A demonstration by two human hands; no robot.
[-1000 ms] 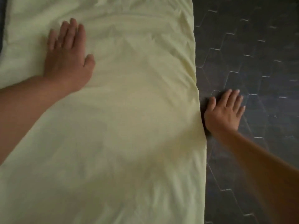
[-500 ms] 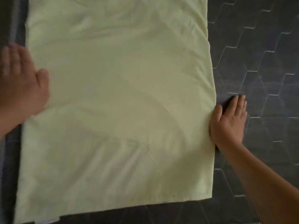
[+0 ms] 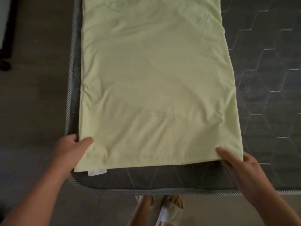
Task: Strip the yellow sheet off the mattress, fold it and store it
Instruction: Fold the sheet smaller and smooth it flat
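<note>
Head view: left hand and right hand are pinching yellow sheet corners at mattress near end, thumbs on top; sheet's long axis is running away from both.

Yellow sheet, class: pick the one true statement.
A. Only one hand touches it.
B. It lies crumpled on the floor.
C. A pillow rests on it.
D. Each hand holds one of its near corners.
D: the left hand pinches the near left corner of the yellow sheet and the right hand the near right corner, thumbs on top, with the sheet lying on the mattress.
</note>
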